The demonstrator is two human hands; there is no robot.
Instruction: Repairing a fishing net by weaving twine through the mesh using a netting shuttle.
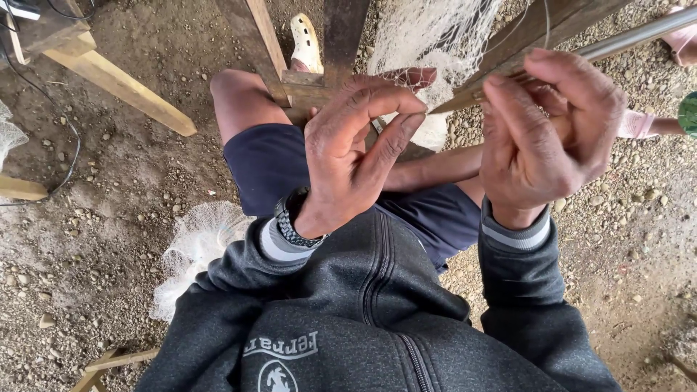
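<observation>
A loose heap of white fishing net (196,250) lies on the gravel ground (94,218) at far left, beside pale timber legs (120,86). Moving right, the seated person's left hand (356,149), a beaded band (290,221) at its wrist, is curled with thumb and forefinger closing toward each other; a fine line seems to pass between them, though it is too thin to make out for certain. Above it, a second stretch of net (435,40) drapes over a wooden frame (319,72). Further right, the right hand (544,134) is bunched, fingers pressed together as if pinching the same fine line, close under a slanting wooden slat (559,25) and a grey metal rod (632,36). What exactly it grips is hidden by the knuckles.

Judged from the pose, this looks like knot work on the mesh: doing it well likely means keeping the line taut between both hands, pinching near the knot, and drawing evenly so neighbouring meshes stay the same size and do not snag on the frame.
</observation>
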